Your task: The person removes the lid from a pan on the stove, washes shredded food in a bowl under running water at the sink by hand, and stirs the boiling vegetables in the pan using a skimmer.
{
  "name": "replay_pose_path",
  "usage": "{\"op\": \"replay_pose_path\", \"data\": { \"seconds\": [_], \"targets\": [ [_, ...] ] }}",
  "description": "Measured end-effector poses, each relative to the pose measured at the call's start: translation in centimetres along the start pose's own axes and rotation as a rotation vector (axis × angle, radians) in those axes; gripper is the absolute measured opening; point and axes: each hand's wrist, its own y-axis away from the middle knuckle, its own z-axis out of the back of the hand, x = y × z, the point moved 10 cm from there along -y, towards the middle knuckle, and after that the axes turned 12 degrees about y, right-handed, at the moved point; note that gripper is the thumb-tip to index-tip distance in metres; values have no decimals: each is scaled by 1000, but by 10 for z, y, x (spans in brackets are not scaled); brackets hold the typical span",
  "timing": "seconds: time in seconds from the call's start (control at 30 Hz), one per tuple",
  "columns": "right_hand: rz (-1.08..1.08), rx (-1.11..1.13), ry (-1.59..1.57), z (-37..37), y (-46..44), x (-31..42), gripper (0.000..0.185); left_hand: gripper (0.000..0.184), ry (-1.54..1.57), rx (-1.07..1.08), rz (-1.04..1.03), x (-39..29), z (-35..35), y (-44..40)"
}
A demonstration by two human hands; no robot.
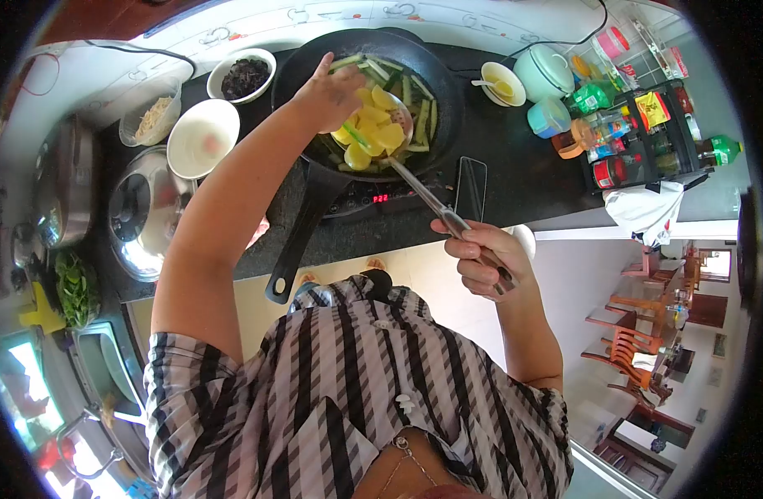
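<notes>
My left hand [336, 96] is over the left side of a black pan [452, 100], against a heap of yellow slices [381, 137]. Its fingers are spread, with some tips hidden. The slices lie in and around the head of a metal ladle, partly on green strips [423, 121] in the pan. Closed around the handle of the ladle [427, 195] is my right hand [485, 258], in front of the counter edge. The pan's black handle [298, 241] points towards my body.
Left are a bowl of dark food [244, 76], a white bowl [203, 139], a plastic tub [150, 116] and a glass lid [140, 216]. A phone [471, 187], small bowl [498, 85], green pot [544, 73] and bottle rack [648, 137] stand right. Something pinkish [259, 232] shows beside my left arm.
</notes>
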Motion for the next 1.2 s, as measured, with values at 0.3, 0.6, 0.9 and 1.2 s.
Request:
{"op": "replay_pose_path", "data": {
  "seconds": [0.3,0.6,0.9,1.2],
  "targets": [
    [-3,-101,89,11,12,8,31,48,109,-12,591,81,16,15],
    [-19,-187,157,10,20,12,30,36,72,-2,281,19,7,-35],
    [24,-145,101,12,23,6,31,37,527,87,605,85,-26,-13],
    [30,-97,59,9,14,10,28,57,738,-76,489,60,-39,3]
  ]
}}
